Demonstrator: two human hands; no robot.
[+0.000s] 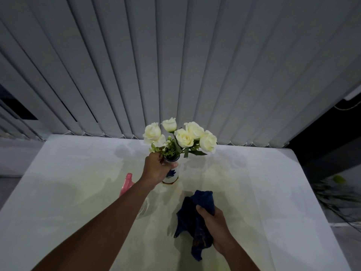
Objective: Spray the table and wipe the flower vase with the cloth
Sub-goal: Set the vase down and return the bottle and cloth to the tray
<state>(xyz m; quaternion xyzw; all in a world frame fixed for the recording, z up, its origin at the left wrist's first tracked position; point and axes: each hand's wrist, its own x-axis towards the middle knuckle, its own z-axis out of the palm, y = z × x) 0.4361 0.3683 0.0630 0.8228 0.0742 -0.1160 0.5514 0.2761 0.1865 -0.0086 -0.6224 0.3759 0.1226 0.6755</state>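
The flower vase (172, 174) is standing near the middle of the surface (263, 192), and the left hand (156, 169) is closing around it. The fingers are wrapping the neck and upper body of the vase from its left side, and the thumb (172, 164) is lying across the front, just below the rim. I cannot tell if the base is resting on the surface or is lifted a little. The vase is white and glossy, with a dark blue leaf pattern and a blue rim — it looks like ceramic. White roses (183, 136) with green leaves are rising out of it, just above the left hand.

The right hand (214, 225) is nearer to the person, to the right of the vase and well apart from it. It is gripping a dark blue cloth (195, 218) in a closed fist; the cloth is crumpled and soft, part of it is standing up above the thumb and the rest is hanging down at the left of the hand.

A spray bottle (127, 183) with a pink head is standing just behind the left forearm, partly hidden by it — its lower body looks clear. The surface is carrying a white cover, smooth with light creases. Behind it, grey vertical blinds (175, 65) are hanging.
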